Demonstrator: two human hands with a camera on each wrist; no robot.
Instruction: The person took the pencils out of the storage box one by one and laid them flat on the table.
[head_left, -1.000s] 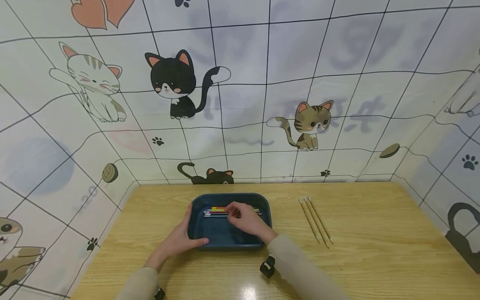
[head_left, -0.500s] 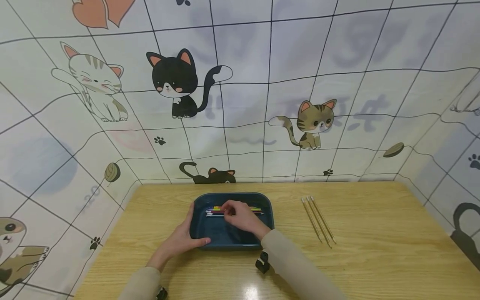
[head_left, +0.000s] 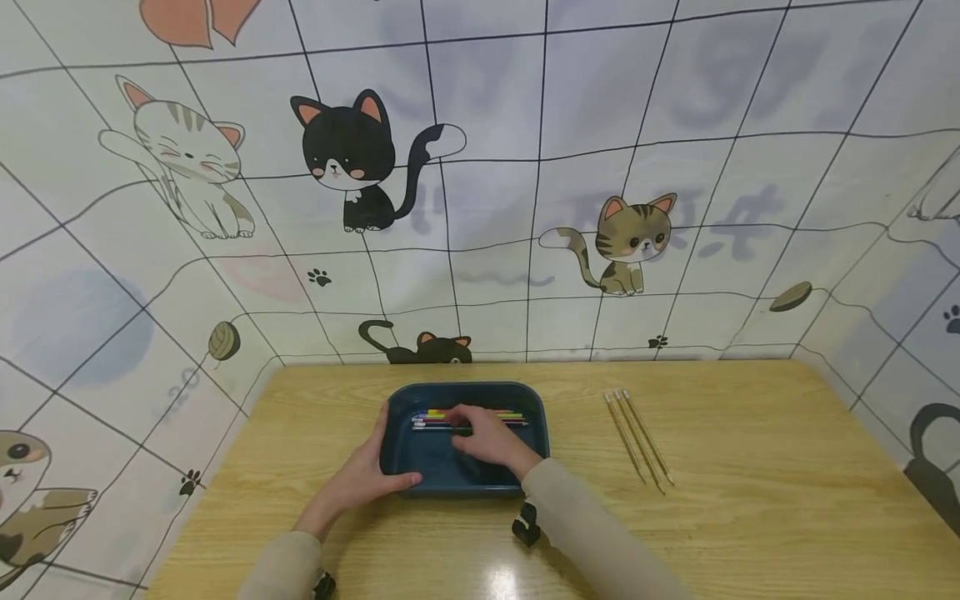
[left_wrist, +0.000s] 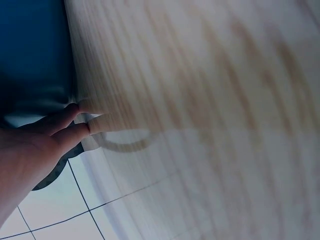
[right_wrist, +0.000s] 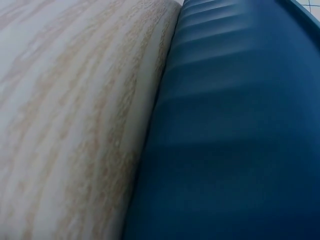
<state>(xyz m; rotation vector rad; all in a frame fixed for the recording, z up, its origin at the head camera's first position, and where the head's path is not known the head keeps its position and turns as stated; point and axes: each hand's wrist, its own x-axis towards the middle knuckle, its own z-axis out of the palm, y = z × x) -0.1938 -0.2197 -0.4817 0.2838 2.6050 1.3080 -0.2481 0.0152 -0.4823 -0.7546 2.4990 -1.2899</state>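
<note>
A dark blue tray (head_left: 420,462) stands on the wooden table, a row of several coloured pencils (head_left: 431,422) lying lengthwise in its back part. My left hand (head_left: 363,477) holds the tray at its front left corner, thumb over the front rim and fingers along the left side. In the left wrist view, fingers (left_wrist: 70,131) lie at the tray's edge (left_wrist: 37,55). My right hand (head_left: 487,435) reaches over the front right rim, bent fingers at the middle of the pencil row. I cannot tell whether it pinches a pencil. Only tray wall (right_wrist: 225,130) and table show in the right wrist view.
Three gold pencils (head_left: 636,442) lie side by side on the table (head_left: 750,467), right of the tray. A wall covering (head_left: 495,208) printed with cartoon cats rises behind the table and on both sides. A small black device (head_left: 527,525) sits at my right wrist.
My right hand shifts slightly left along the pencil row, and its thumb and forefinger now stand a little further apart. My left hand stays on the tray. The view tilts slightly.
</note>
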